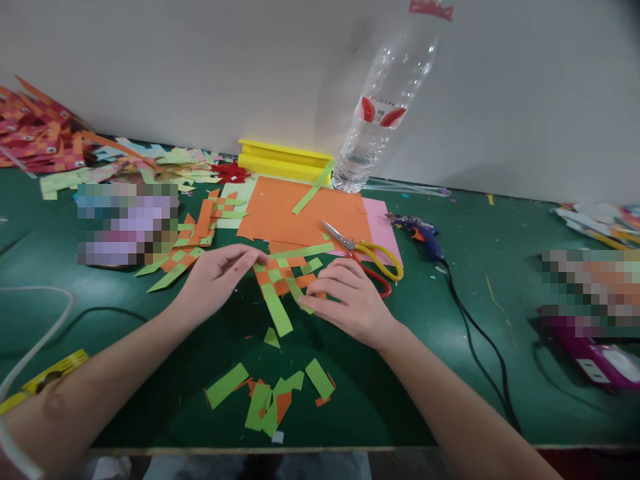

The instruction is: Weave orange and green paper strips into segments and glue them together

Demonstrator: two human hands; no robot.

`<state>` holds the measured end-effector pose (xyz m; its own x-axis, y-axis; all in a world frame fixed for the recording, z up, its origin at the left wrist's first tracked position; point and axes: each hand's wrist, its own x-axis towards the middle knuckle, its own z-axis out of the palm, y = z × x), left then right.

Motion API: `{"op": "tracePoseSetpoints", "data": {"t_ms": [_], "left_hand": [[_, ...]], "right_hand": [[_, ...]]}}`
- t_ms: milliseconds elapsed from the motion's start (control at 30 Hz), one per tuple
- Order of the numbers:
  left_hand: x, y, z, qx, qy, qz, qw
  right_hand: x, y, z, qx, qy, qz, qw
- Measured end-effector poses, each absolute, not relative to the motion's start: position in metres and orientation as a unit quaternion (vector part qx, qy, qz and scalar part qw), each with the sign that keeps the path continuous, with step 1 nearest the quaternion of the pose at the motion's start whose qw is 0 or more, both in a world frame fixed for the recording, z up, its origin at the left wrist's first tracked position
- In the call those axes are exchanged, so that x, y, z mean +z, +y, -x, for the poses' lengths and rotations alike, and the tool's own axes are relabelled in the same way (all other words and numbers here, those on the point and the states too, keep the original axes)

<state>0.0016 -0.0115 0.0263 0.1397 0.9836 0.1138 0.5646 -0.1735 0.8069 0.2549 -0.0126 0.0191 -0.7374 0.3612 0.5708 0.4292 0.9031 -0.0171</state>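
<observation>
Between my two hands is a woven piece of green and orange paper strips, its loose strip ends sticking out toward me and to the right. My left hand pinches its upper left corner between thumb and fingertips. On the opposite side, my right hand has its bent fingers closed on the lower right strip ends. Scissors with yellow and red handles lie just beyond my right hand, blades toward the upper left. Left of my left hand rest finished-looking woven orange and green pieces.
Orange paper sheets lie behind my hands, with a water bottle beyond. A blue glue gun trails a black cord on the right. Paper scraps litter the front. Red woven pieces are heaped far left; a magenta device sits far right.
</observation>
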Motion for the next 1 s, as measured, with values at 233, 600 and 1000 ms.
{"op": "tracePoseSetpoints", "data": {"t_ms": [233, 600, 1000], "left_hand": [[0.02, -0.011, -0.004, 0.317, 0.525, -0.738, 0.282], [0.002, -0.012, -0.006, 0.218, 0.375, -0.891, 0.136], [-0.005, -0.012, -0.009, 0.17, 0.291, -0.936, 0.101]], "right_hand": [[0.017, -0.012, -0.251, 0.041, -0.963, 0.186, 0.188], [0.012, -0.006, -0.252, 0.018, -0.948, 0.26, 0.184], [0.007, -0.002, -0.259, 0.061, -0.923, 0.342, 0.164]]}}
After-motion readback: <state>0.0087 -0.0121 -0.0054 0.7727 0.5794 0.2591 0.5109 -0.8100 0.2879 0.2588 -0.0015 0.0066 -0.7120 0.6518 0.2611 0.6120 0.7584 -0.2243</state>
